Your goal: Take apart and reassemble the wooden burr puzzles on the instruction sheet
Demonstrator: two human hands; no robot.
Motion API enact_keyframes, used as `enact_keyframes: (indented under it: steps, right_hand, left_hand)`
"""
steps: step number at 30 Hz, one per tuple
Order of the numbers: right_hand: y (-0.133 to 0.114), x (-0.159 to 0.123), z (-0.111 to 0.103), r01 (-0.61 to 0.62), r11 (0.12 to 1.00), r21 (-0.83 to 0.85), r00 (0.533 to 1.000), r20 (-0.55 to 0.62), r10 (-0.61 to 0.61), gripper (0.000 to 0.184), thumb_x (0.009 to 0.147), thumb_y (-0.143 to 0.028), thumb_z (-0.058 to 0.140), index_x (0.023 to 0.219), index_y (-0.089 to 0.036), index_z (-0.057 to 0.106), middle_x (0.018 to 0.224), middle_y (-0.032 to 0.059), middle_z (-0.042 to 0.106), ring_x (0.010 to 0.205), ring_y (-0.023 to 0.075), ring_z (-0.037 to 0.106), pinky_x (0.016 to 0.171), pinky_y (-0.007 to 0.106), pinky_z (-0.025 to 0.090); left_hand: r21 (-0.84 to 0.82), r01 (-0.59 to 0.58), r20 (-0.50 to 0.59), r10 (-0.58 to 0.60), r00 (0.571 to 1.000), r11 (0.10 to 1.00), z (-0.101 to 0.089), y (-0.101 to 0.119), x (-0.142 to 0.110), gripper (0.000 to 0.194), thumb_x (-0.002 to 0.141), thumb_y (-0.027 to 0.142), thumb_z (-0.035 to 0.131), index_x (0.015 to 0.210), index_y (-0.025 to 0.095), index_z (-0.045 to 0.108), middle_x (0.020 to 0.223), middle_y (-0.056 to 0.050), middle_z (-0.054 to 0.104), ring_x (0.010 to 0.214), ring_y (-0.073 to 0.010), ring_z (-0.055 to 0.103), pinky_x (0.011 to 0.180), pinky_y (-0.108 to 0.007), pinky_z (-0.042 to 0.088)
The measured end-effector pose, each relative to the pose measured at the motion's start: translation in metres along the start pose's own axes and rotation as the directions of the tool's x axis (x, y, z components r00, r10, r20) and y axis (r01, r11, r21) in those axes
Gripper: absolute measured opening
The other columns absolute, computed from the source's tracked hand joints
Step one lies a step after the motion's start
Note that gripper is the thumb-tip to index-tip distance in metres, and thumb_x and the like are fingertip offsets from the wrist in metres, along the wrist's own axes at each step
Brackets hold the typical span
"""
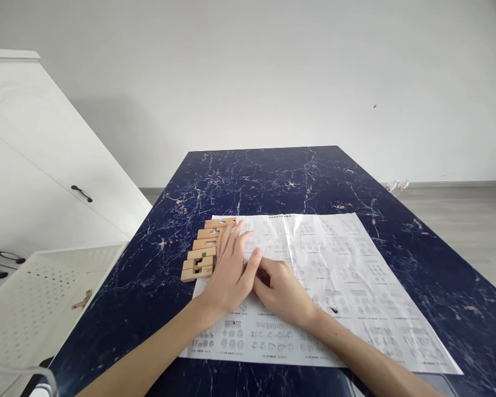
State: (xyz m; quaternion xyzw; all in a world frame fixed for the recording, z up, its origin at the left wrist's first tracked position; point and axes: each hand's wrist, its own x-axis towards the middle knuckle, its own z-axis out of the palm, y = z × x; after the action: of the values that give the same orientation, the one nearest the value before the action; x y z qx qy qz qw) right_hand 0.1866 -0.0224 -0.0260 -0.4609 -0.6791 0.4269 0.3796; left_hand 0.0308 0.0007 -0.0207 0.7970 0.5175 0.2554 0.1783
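Observation:
My left hand (231, 270) lies over the left part of a creased instruction sheet (326, 259), fingers stretched out and pointing away from me. Beside its fingers is a column of several notched wooden puzzle pieces (198, 263), partly on the sheet's left edge. The fingers overlap the right ends of some pieces; whether they touch them I cannot tell. My right hand (285, 292) rests on the sheet with its fingers curled in, up against the left thumb. Whatever it may hold is hidden.
The sheet lies on a dark blue marbled table (256, 182). A white cabinet (45, 149) stands to the left, above a white perforated surface (37, 292) with a small wooden piece (81, 299) on it. Some dark flat object (432, 383) shows at the near edge.

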Motion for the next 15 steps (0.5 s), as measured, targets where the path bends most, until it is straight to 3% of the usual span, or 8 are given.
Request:
enact_keyframes:
  steps: [7,15]
  right_hand:
    - [-0.002,0.0,-0.001,-0.016,0.999,0.031,1.0,0.01,0.016,0.027,0.098,-0.018,0.055,0.071,-0.023,0.048,0.062,-0.0038,0.056,0.055,0.0117,0.046,0.053,0.027,0.034]
    - [-0.003,-0.003,-0.003,-0.024,0.997,0.08,0.999,0.046,0.02,0.016,0.1,-0.019,0.057,0.089,-0.022,0.068,0.07,-0.0033,0.065,0.06,0.013,0.053,0.058,0.027,0.04]
  left_hand:
    - [0.027,-0.037,-0.049,0.038,0.998,0.999,-0.004,-0.013,0.008,0.04,0.115,0.045,0.035,0.145,0.023,0.048,0.175,-0.012,0.034,0.168,-0.0343,0.017,0.135,-0.065,0.02]
    - [0.105,0.006,-0.096,0.004,0.995,0.994,-0.004,-0.03,0.017,0.04,0.111,0.043,0.043,0.145,0.023,0.046,0.172,-0.014,0.038,0.168,-0.0366,0.017,0.134,-0.067,0.023]
